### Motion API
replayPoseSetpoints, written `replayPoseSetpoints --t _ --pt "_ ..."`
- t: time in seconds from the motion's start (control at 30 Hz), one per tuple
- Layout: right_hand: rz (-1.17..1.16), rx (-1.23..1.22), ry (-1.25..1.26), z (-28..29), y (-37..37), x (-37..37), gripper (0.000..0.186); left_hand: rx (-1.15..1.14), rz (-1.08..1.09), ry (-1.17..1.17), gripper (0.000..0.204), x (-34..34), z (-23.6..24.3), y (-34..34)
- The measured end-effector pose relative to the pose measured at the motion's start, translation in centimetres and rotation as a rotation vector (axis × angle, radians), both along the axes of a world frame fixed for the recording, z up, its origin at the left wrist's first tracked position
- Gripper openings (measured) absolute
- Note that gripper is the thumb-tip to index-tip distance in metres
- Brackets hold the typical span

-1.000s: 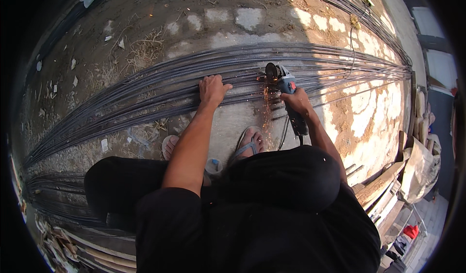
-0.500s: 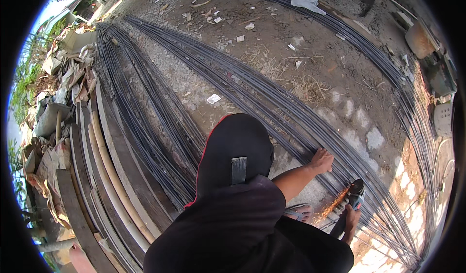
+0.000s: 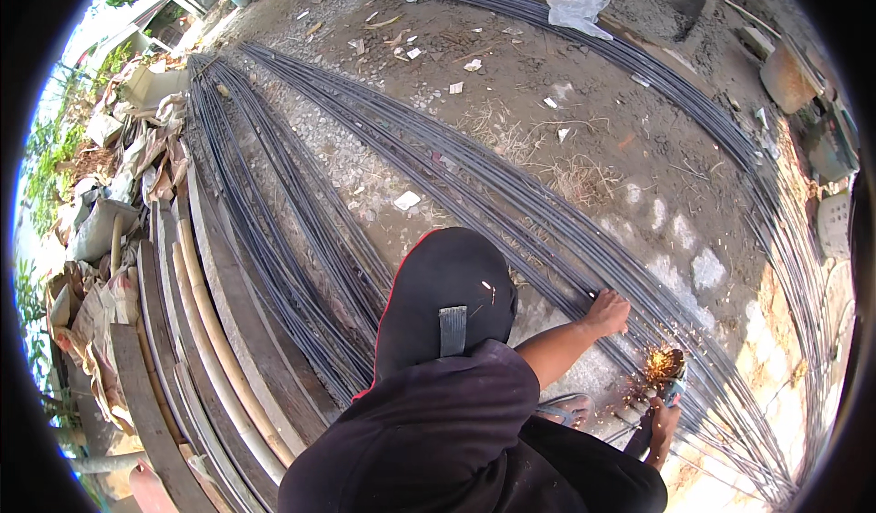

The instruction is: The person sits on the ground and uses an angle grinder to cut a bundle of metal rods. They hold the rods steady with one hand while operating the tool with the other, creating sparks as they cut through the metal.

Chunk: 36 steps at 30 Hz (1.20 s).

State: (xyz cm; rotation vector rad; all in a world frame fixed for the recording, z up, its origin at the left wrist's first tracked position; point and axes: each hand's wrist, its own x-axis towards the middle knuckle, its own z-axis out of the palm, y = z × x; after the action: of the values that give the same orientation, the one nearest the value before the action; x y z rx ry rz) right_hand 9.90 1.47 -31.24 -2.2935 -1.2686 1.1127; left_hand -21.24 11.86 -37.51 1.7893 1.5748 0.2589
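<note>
My left hand (image 3: 609, 313) reaches across to the right with its fingers closed over dark steel rebar (image 3: 511, 189) in a long bundle on the ground. Nearer to me, my right hand (image 3: 664, 419) grips an angle grinder (image 3: 674, 391) by its body. Its round disc is at the bars, and a burst of orange sparks (image 3: 659, 364) hides the exact point of contact. A sandalled foot (image 3: 573, 409) rests just left of the grinder. My bent knee (image 3: 447, 285), in black cloth with a red stripe, rises in the middle.
More rebar bundles lie at left (image 3: 265, 239) and curve along the far right (image 3: 712, 120). Wooden planks (image 3: 246, 349) and bamboo poles (image 3: 203, 303) line the left, beside heaped sacks (image 3: 105, 230). A white plastic bag (image 3: 580, 14) lies on the far bars.
Sparks that streamed toward my foot now burst around the disc, with some flying farther out. Both hands keep their grip near the same spots. The whole view has shifted slightly.
</note>
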Motion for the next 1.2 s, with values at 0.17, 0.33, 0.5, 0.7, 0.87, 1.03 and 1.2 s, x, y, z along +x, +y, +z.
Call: replayPoseSetpoints --t 0.17,0.33,0.5,0.7,0.87,1.03,1.2 --pt "-0.056 -0.057 0.083 1.4 -0.2 -1.4 0.018 -0.052 -0.003 0.008 0.048 -0.4 -0.6 -0.6" --pt "-0.056 -0.042 0.161 -0.5 0.2 1.0 0.024 -0.04 -0.023 0.02 0.041 -0.5 0.6 0.1" --pt "-0.076 -0.136 0.044 2.7 2.1 -2.4 0.031 -0.012 -0.036 0.032 0.042 -1.1 -0.6 0.1" --pt "-0.114 -0.128 0.08 2.9 1.9 -1.8 0.03 -0.073 -0.041 0.03 0.041 -0.4 0.7 1.1" --pt "-0.064 -0.101 0.024 0.7 1.4 -0.1 0.031 -0.12 -0.051 0.038 0.041 -0.8 2.2 0.3" --pt "-0.052 -0.076 0.014 -0.2 1.4 0.5 0.032 -0.07 -0.045 0.026 0.04 -0.9 1.5 0.2" --pt "-0.094 -0.12 -0.011 1.0 1.9 -0.5 0.033 -0.061 -0.032 0.024 0.042 -0.5 0.3 0.8"
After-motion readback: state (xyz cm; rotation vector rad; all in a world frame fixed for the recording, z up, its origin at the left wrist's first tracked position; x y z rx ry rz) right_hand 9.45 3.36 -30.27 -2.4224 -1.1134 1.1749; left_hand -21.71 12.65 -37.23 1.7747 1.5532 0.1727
